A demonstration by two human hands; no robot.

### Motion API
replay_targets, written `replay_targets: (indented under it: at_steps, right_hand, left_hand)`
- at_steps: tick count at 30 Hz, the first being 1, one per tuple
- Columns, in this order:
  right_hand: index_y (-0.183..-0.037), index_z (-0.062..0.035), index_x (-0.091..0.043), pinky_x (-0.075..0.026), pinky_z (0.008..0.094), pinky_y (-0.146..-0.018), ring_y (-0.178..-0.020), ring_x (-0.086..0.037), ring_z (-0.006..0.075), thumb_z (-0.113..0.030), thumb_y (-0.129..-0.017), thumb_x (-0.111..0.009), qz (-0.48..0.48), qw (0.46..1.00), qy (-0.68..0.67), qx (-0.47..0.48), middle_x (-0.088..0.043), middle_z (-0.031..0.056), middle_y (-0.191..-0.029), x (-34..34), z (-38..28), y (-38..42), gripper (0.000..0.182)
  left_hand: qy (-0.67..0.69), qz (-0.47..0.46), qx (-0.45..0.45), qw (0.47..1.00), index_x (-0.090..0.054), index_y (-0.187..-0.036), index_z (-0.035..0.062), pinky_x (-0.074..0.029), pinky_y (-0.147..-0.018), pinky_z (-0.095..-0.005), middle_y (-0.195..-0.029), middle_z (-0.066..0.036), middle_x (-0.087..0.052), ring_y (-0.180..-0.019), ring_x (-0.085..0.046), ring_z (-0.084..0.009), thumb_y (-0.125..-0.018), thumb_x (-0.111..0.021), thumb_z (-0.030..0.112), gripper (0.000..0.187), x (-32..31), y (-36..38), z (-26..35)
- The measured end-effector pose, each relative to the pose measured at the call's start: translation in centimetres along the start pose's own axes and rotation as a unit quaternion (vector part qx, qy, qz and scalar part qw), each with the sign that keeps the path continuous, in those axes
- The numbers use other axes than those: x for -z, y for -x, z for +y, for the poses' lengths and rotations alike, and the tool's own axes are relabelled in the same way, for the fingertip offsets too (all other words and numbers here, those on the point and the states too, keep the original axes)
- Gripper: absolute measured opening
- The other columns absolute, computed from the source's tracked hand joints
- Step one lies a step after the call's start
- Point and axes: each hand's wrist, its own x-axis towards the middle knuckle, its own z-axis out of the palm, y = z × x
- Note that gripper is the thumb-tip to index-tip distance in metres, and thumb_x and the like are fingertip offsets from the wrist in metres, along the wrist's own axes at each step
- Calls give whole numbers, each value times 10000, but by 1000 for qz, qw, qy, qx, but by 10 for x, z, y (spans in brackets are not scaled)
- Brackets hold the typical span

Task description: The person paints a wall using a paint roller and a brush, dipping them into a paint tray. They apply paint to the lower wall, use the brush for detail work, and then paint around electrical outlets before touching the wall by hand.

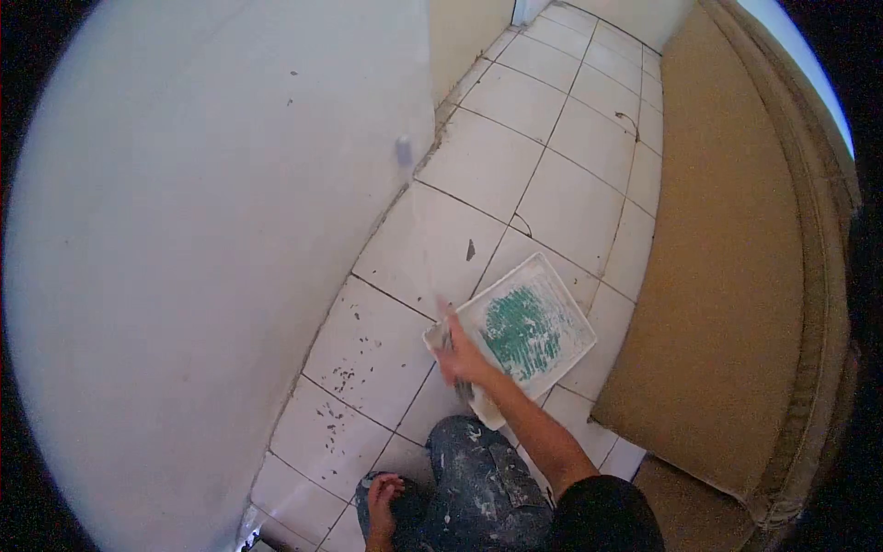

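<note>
My right hand (463, 357) is closed around the dark handle of a paint roller (403, 150), over the near-left edge of a paint tray (579, 317). Motion blurs the pale roller, which reaches forward from the hand to a bluish end near the foot of the white wall. White paint smears the tray, and its green ribbed bottom shows through in the middle. By my paint-spotted knee rests my left hand (382, 492), fingers loosely bent and apart, with nothing seen in it.
The white wall (212, 212) runs along the left, meeting the tiled floor (483, 156) at a dirty seam. Dark flakes (340, 377) are scattered on the tiles. A large brown upholstered piece of furniture (727, 267) stands along the right.
</note>
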Motion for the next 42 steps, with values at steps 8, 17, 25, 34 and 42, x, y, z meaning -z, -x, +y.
replay_targets:
  at_steps: [8,17,25,34,42]
  right_hand:
    - [-1526,-265,24,-458,332,-400,-440,-501,155,-1,-908,-528,-136,988,40,59,-581,148,-856,-73,69,115,869]
    - [-1510,-279,109,-435,322,-400,-451,-500,167,-66,-922,-541,-118,988,49,-86,-507,61,-594,-80,-8,104,902]
    - [-1522,-258,42,-450,321,-450,-499,-519,166,-58,-927,-555,-187,972,101,-104,-569,138,-913,-116,49,179,866]
    - [-1492,-311,126,-420,316,-398,-435,-444,140,-61,-941,-556,-188,976,-4,-110,-477,34,-634,-90,-5,146,912]
    - [-1503,-292,92,-397,312,-411,-457,-469,149,-103,-946,-559,-279,949,-13,-149,-497,45,-636,-108,39,207,877]
  left_hand:
    - [-18,5,6,1000,-598,-1063,37,-440,-779,-283,-968,-62,-644,-861,-590,-151,-919,-553,237,251,-5,-4,-1]
    - [8,36,4,999,-602,-1067,45,-424,-758,-259,-969,-51,-647,-847,-576,-132,-917,-549,227,242,1,-1,7]
    - [42,38,-33,998,-602,-1059,53,-421,-733,-274,-930,-42,-627,-833,-570,-144,-911,-542,200,217,6,-10,-2]
    - [79,29,-44,996,-601,-1067,53,-443,-776,-292,-960,-51,-639,-863,-593,-150,-916,-554,199,215,12,8,-22]
    - [90,47,-90,991,-603,-1072,52,-444,-770,-278,-972,-53,-643,-853,-591,-147,-915,-542,170,206,13,11,-19]
